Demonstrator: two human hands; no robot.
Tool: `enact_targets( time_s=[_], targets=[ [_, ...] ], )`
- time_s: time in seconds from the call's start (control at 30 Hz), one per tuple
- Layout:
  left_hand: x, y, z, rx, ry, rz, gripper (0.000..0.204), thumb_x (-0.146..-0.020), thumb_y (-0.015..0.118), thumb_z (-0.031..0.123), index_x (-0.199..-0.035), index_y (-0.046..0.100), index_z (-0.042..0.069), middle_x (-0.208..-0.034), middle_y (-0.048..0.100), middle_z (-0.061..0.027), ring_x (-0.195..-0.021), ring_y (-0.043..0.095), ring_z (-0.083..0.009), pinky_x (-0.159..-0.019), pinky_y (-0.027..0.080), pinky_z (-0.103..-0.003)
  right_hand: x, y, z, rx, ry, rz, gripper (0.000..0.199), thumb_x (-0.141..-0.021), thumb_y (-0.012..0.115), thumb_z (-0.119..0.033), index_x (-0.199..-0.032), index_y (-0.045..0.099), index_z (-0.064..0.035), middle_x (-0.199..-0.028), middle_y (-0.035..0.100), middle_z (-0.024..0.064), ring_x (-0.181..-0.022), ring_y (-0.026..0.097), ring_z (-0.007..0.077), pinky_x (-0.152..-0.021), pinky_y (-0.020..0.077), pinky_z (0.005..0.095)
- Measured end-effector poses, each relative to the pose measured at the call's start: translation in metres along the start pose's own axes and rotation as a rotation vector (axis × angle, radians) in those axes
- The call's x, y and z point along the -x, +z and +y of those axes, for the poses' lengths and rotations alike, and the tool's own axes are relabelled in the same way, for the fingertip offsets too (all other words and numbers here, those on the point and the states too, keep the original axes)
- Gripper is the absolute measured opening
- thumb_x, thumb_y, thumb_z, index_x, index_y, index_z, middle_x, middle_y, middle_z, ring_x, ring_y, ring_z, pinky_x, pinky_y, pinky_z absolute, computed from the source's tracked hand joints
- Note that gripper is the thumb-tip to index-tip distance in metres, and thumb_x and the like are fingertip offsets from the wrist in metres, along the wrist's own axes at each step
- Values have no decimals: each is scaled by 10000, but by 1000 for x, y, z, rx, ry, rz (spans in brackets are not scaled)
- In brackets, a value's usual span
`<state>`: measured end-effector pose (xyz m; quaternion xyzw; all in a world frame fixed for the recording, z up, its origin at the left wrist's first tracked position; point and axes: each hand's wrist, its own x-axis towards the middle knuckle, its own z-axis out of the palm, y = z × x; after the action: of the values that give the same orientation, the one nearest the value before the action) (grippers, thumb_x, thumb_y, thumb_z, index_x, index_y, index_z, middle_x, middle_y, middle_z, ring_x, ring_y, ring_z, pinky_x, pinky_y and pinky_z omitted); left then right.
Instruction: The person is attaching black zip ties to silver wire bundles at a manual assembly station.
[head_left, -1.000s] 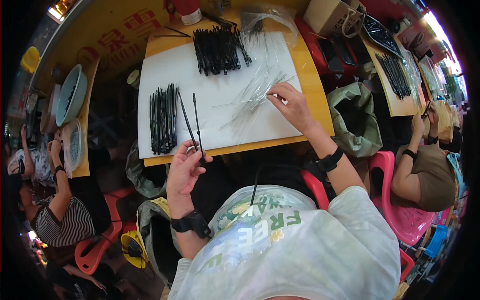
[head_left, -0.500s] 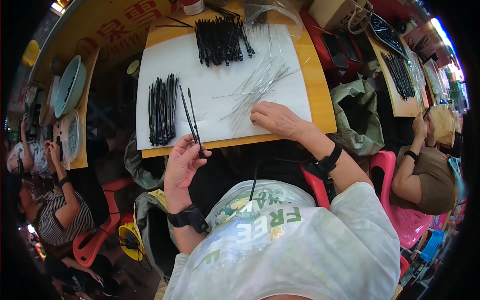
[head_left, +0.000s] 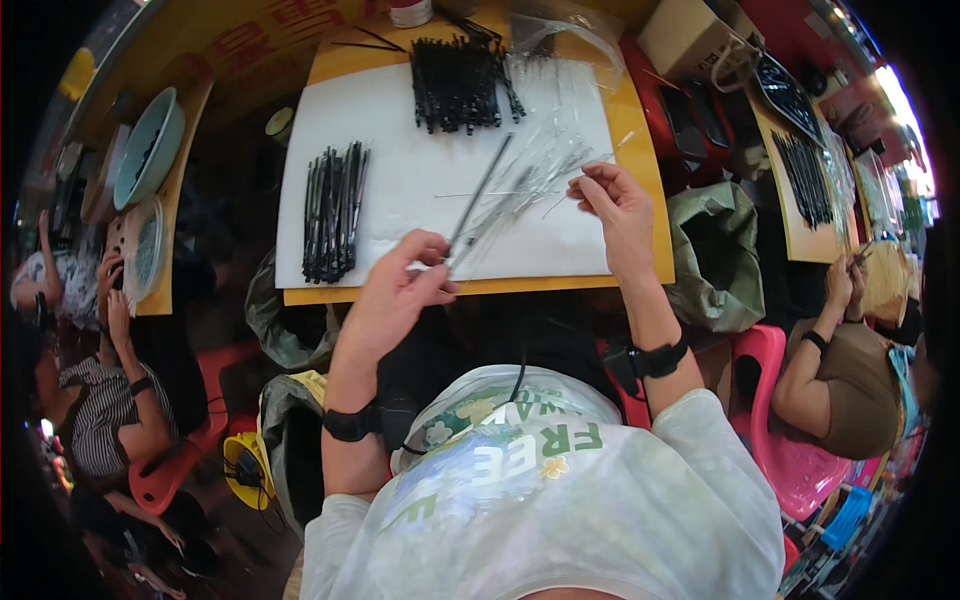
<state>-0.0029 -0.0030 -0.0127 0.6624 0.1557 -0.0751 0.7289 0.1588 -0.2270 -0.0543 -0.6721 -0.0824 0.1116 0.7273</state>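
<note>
My left hand (head_left: 400, 295) is closed in a pinch on the lower end of a thin black stick (head_left: 482, 190), which slants up and to the right over the white sheet (head_left: 400, 170). My right hand (head_left: 618, 205) is raised over the sheet's right side, thumb and fingers pinched together; a fine strand seems to show at the tips, too thin to make out. Between the hands lies a loose spread of thin clear and silvery strips (head_left: 545, 165). To the left lies a row of black sticks (head_left: 335, 215), and a larger bundle of black sticks (head_left: 465, 85) sits at the back.
The sheet covers most of a wooden table (head_left: 655, 230). A clear plastic bag (head_left: 570, 35) lies at its far edge. Open sacks stand by the table, one green-grey sack (head_left: 715, 250) at right. Other people work at side tables; a pale green basin (head_left: 150, 145) stands on the left one.
My left hand has moved right and turned, tilting its stick rightward over the strips. My right hand has lifted off the strips, moving right and away from me. The view has shifted slightly.
</note>
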Motion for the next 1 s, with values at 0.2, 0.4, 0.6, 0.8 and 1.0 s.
enact_targets(
  time_s=[0.2,0.4,0.6,0.8,1.0],
  targets=[
    [-8,11,5,234,-145,-33,162,-916,470,85,-1071,457,41,-917,506,-70,-792,647,-206,-693,557,-273,26,51,-19,-356,183,-177,137,-876,594,-74,-996,557,-21,-894,652,100,-809,657,173,-676,523,240],
    [3,0,0,422,-162,-3,155,-936,449,106,-1080,452,51,-862,571,-67,-770,667,-244,-616,574,-281,31,67,-16,-495,382,-388,130,-871,591,-57,-987,559,-8,-895,654,121,-800,670,197,-661,534,257],
    [10,-3,-5,549,-155,28,153,-951,443,120,-1091,450,57,-840,583,-65,-754,666,-238,-632,588,-282,34,76,-13,-400,395,-427,144,-861,601,-55,-988,562,0,-887,660,127,-793,676,201,-651,535,258],
    [13,-2,-4,593,-123,27,135,-951,433,99,-1074,463,52,-836,581,-67,-765,660,-218,-668,591,-295,36,77,-13,-356,380,-403,147,-860,604,-63,-983,561,4,-881,662,133,-791,677,200,-645,537,251],
    [14,2,-2,531,-102,28,170,-940,464,93,-1100,471,33,-838,537,-48,-777,635,-162,-723,585,-328,34,78,-10,-318,445,-363,146,-861,605,-86,-968,556,1,-859,660,131,-751,674,193,-616,538,249]
  ],
)
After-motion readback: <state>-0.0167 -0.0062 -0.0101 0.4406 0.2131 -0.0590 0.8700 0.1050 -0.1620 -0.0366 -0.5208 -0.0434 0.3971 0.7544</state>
